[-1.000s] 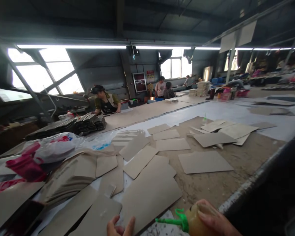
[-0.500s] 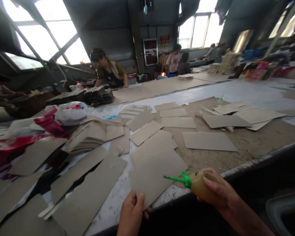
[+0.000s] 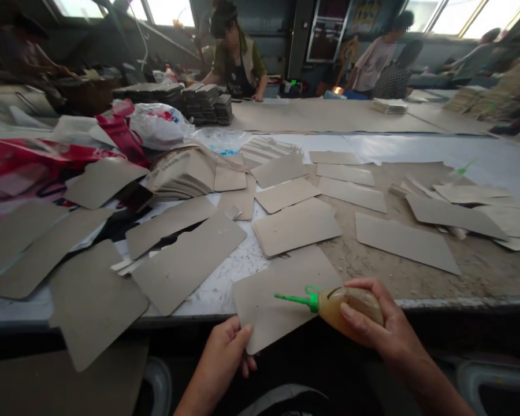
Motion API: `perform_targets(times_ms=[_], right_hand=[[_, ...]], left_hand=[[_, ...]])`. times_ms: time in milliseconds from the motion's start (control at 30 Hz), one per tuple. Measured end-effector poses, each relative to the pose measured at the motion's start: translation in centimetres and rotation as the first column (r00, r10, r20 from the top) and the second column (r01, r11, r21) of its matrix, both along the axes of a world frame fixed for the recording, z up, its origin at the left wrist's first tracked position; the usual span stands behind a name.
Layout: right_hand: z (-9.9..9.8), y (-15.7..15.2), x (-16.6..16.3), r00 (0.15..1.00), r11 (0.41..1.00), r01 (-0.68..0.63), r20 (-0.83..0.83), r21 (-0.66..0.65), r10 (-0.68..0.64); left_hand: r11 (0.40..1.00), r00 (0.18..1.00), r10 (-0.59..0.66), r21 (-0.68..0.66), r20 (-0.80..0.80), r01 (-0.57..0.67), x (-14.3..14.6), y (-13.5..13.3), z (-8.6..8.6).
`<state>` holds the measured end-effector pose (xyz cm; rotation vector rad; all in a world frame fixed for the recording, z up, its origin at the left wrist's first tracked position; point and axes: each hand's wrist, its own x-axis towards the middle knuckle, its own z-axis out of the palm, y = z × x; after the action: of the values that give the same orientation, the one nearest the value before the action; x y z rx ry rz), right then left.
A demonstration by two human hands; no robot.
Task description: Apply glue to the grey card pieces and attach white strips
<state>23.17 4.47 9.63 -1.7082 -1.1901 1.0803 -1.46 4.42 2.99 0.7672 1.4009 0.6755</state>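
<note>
My left hand (image 3: pixel 227 352) pinches the near left corner of a grey cardboard piece (image 3: pixel 281 315), thumb on top and fingers beneath. That piece juts past the table's front edge. Wrapped around a glue bottle (image 3: pixel 351 315) is my right hand (image 3: pixel 385 323). The bottle lies on its side, with yellowish contents and a green nozzle (image 3: pixel 292 299) pointing left above the cardboard. Whether the tip touches the cardboard I cannot tell. Just beyond lies a short stack of cardboard pieces (image 3: pixel 299 225). A longer cardboard piece (image 3: pixel 190 260) rests to the left.
Several loose cardboard pieces (image 3: pixel 405 240) spread across the table. A fanned cardboard stack (image 3: pixel 184 170) stands by a clear plastic bag (image 3: pixel 160 124) and a pink-red bag (image 3: pixel 39 167). Dark stacks (image 3: pixel 203 104) sit farther back. A person (image 3: pixel 238 58) works across the table.
The view has swung left and downward. My left hand has drawn the cardboard piece toward me, apart from the stack beyond it. The glue bottle stays in my right hand, nozzle still over the cardboard.
</note>
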Motion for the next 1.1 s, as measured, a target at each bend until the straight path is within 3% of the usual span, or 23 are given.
perform_targets(times_ms=[533, 733, 900, 1100], right_hand=[[-0.2, 2.0, -3.3, 0.916, 0.937, -0.321, 0.296, 0.140, 0.270], [0.5, 2.0, -3.3, 0.863, 0.898, -0.426, 0.348, 0.112, 0.366], [1.2, 2.0, -2.7, 0.817, 0.875, -0.469, 0.437, 0.122, 0.376], [0.7, 2.4, -3.2, 0.783, 0.840, -0.501, 0.524, 0.209, 0.336]], left_hand=[[0.994, 0.998, 0.064, 0.090, -0.007, -0.063, 0.4, 0.0, -1.2], [0.992, 0.996, 0.077, 0.108, -0.048, -0.072, 0.5, -0.3, -1.2], [0.992, 0.990, 0.083, 0.106, -0.110, -0.071, 0.8, -0.5, -1.3], [0.993, 0.987, 0.069, 0.107, -0.148, -0.053, 0.8, -0.5, -1.5]])
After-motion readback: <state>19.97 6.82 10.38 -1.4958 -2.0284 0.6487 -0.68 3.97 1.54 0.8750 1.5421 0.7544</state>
